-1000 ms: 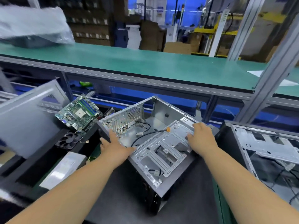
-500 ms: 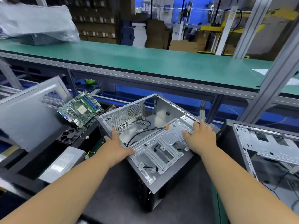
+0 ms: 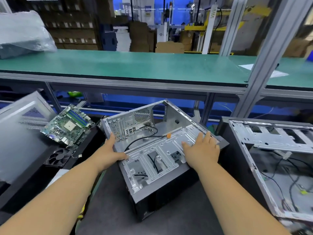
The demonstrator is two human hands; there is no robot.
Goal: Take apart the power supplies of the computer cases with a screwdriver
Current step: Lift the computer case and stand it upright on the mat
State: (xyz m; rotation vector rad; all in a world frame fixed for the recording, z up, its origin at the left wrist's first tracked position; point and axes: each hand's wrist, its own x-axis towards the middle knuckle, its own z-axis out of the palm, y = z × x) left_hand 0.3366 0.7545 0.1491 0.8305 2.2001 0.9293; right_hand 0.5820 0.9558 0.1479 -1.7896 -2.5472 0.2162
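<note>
Open computer case [image 3: 152,150] sits centre on the dark counter [image 3: 108,209], opening up. Left hand [image 3: 111,152] grips its left wall edge, thumb over the rim inside, forearm angled in from near-left. Right hand [image 3: 202,150] lies flat, fingers straight and spread, on the drive cage [image 3: 157,158], forearm from near-right. Second open case [image 3: 271,160] on the right. Motherboard [image 3: 67,125] and fan [image 3: 58,156] far-left.
</note>
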